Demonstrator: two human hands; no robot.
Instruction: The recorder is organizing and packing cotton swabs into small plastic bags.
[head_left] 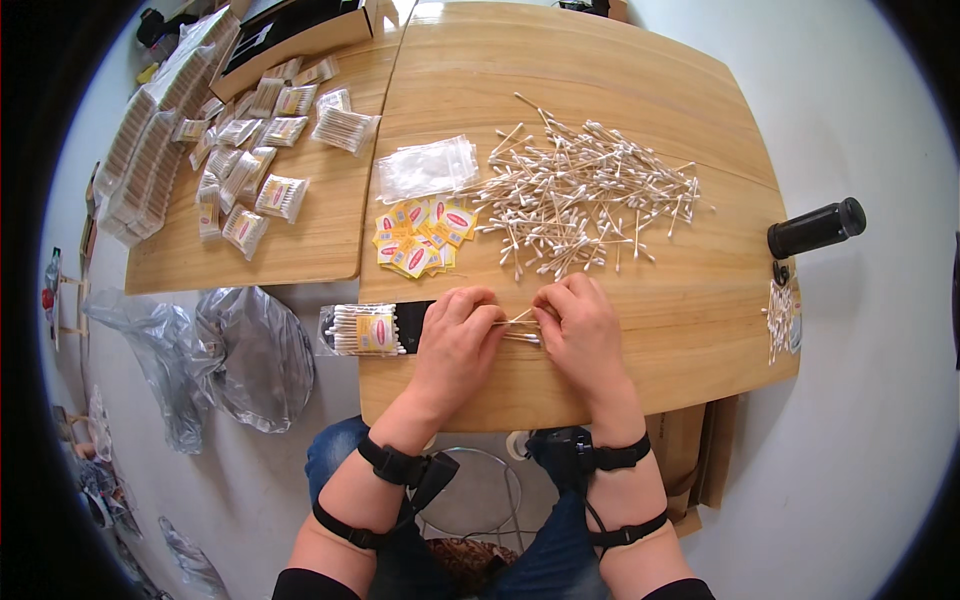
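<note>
Our forearms angle in from the lower edge, wrists bent inward. Our L hand point(455, 335) & R hand point(578, 328) face each other over the bench point(690, 345), fingers curled, both pinching a few cotton swabs point(521, 322) btwn them. Loose swab heap point(590, 190) lies beyond; swab-filled bag point(364, 330) L of our L hand.

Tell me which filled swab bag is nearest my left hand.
The clear bag by the black strip, just left of your left hand; the other filled packs lie farther off, on the left-hand table.
</note>
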